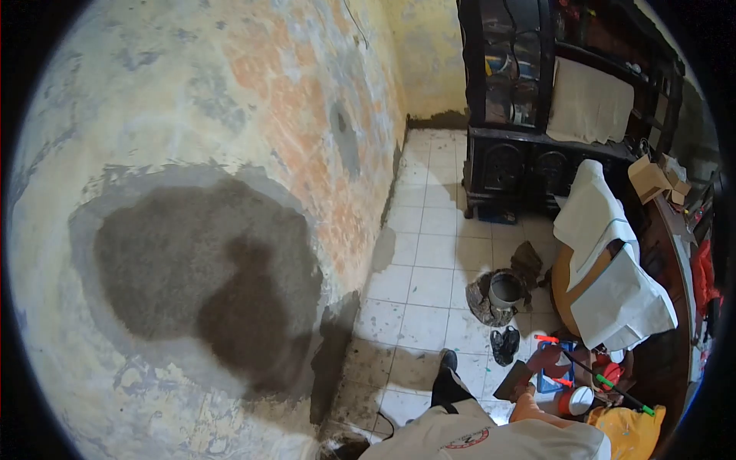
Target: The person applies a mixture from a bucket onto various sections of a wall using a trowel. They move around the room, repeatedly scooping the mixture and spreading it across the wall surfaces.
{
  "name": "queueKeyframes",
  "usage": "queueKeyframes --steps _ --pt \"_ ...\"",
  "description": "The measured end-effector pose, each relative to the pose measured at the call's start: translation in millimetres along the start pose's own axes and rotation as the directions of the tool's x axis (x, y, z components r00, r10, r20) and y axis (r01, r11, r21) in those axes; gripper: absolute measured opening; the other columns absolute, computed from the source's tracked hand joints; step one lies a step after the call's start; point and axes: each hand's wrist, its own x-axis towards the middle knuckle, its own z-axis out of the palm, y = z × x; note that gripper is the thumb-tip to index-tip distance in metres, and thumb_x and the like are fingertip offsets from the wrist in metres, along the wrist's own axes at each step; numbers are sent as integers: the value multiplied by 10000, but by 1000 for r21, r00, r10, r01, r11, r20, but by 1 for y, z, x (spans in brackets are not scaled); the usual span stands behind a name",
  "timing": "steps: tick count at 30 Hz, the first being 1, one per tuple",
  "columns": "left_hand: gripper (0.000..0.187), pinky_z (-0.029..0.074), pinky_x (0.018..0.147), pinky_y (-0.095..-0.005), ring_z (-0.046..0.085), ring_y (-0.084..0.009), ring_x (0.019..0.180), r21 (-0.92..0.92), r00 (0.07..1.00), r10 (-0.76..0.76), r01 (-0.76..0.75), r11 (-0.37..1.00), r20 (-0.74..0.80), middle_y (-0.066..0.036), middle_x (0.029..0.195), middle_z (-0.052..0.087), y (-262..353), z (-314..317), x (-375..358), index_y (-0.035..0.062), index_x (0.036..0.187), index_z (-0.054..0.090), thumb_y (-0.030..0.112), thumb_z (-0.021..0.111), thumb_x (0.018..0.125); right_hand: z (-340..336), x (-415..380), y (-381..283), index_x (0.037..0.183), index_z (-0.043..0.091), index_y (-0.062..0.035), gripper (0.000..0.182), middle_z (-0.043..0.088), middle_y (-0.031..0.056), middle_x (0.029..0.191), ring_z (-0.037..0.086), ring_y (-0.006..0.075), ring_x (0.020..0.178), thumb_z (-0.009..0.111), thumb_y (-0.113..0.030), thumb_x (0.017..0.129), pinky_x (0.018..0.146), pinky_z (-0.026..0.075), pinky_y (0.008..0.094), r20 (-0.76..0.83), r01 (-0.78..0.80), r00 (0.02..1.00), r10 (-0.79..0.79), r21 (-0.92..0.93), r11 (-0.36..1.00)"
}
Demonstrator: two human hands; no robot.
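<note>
At the lower right of the head view, my right hand (527, 400) is closed around a flat, dark, rectangular trowel (513, 381), held low beside my body. My fingers are small and partly hidden here. My left hand is out of sight. On the wall to my left spreads a large damp grey plaster patch (176, 253), with my shadow falling across it. A bucket (506, 289) with grey material inside stands on a crumpled, dirty sheet on the floor, ahead of my right hand.
White floor tiles (429, 284) run along the wall. A dark cabinet (506, 165) stands at the back. White sheets (621, 299) cover furniture at right. Near my feet lie a black plastic bag (504, 345), a blue tray (546, 381), a white-lidded container (580, 399) and yellow cloth (629, 429).
</note>
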Motion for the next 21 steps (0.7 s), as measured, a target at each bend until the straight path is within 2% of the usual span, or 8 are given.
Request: queueKeyframes --steps 3,11,12,16,18,19,20,21 --pt "726 519 448 -345 719 -275 755 53 1000 -21 21 998 -5 -210 1284 689 8 22 -3 74 1598 461 -14 504 879 -47 7 16 872 672 -175 204 625 34 726 576 228 596 562 -298 993 499 431 447 -17 -16 1000 14 -110 994" --pt "730 525 406 -342 728 -272 720 149 998 -50 53 987 -23 -210 1271 695 49 116 -12 82 1601 462 -17 496 878 -35 23 -57 926 672 -201 115 603 9 706 582 216 579 689 -313 945 475 436 408 -14 -45 999 42 -367 929" --pt "730 526 400 -342 730 -271 715 153 998 -49 52 987 -26 -210 1270 696 55 132 -10 83 1601 462 -17 495 878 84 35 -116 933 672 -204 115 600 6 703 583 214 576 705 -314 939 472 437 403 -6 -42 999 43 -394 918" --pt "695 485 368 -345 707 -260 649 124 997 -66 70 990 -36 -202 1251 708 81 205 22 78 1567 521 4 510 876 140 40 -181 959 672 -217 149 589 -6 694 586 208 568 768 -322 915 460 439 383 14 -37 999 50 -493 869" --pt "691 502 392 -339 709 -258 667 74 999 -37 34 997 37 -199 1269 703 130 247 13 64 1562 526 8 522 873 153 43 -199 973 672 -223 178 583 -12 689 588 205 564 800 -325 902 454 441 373 7 -34 999 44 -529 848" --pt "688 519 416 -332 712 -256 685 11 995 -3 1 1000 102 -196 1287 699 155 271 10 50 1557 532 13 534 870 147 107 -159 951 648 -213 152 547 -18 684 552 178 552 787 -266 922 418 390 382 25 93 995 -92 -435 896" --pt "688 519 416 -332 712 -256 685 19 993 -5 3 1000 119 -196 1287 699 168 292 16 50 1557 532 13 534 870 153 127 -158 951 648 -213 152 547 -18 684 552 178 552 787 -266 922 418 390 382 7 86 996 -92 -429 899" --pt "682 526 441 -310 704 -235 688 22 991 15 -18 1000 132 -185 1278 703 179 308 25 36 1553 532 21 543 871 156 138 -158 985 652 -207 147 573 -10 719 559 178 558 781 -213 915 429 403 383 77 156 988 -136 -514 844"
